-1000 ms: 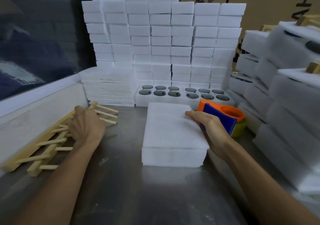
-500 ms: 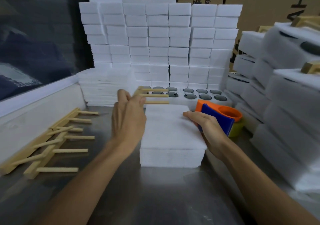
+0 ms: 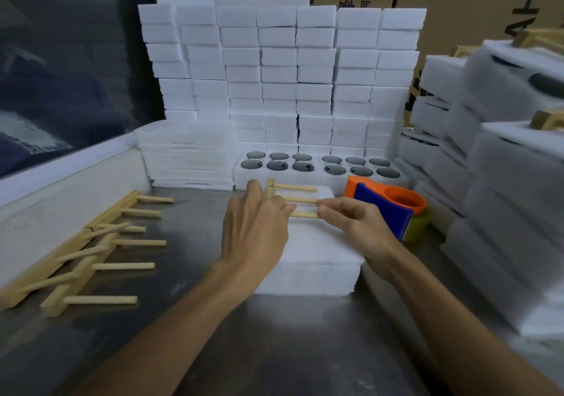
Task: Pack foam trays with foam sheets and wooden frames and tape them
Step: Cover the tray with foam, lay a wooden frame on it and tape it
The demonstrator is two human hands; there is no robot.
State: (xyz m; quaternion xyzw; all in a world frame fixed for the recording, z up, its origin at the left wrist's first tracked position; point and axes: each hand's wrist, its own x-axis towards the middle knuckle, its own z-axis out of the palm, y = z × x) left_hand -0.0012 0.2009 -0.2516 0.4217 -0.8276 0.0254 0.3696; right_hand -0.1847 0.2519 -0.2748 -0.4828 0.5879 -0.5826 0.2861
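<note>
**Frame set down on the foam stack**

Nearest, bare steel table (image 3: 274,350). On it, the foam stack (image 3: 317,261), landmark here. Over its far half, a wooden frame (image 3: 297,199), spine in the left hand (image 3: 254,228), grip clenched on it; rung tips pinched by the right hand (image 3: 351,221), likely to square the frame before taping. Left of the stack, spare frames (image 3: 91,249) within reach. Just right, tape dispenser (image 3: 384,209). Behind, filled tray (image 3: 317,167). A second ago: left hand at the spares, right flat on the foam.

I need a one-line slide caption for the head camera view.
Both hands, left hand and right hand, hold a comb-shaped wooden frame over a white foam block.
</note>
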